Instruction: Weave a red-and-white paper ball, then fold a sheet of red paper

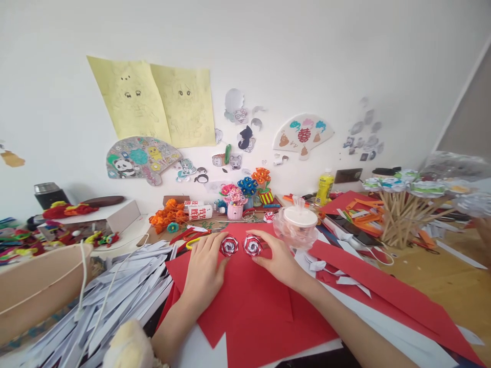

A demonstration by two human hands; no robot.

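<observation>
Nearest, red paper sheets (261, 317) are covering the middle, and white paper strips (126, 286) are lying to the left. Over the red sheets, the person's left hand (205, 258) is pinching one red-and-white rosette (230, 246); the right hand (279, 256), set apart, is pinching another rosette (252, 246) just beside it. Beyond, a lidded cup (300, 217) is standing rightward, and two fans (303, 132) are decorating the wall (307, 51).

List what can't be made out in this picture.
Head view:
Backs of the left rosette and right rosette, in the left hand and right hand: turned away from the camera.
Beige container: cut off by the left edge.
Contents of the lidded cup: obscured by clear wrapping.
Fine lines on the yellow paper: too faint.
</observation>
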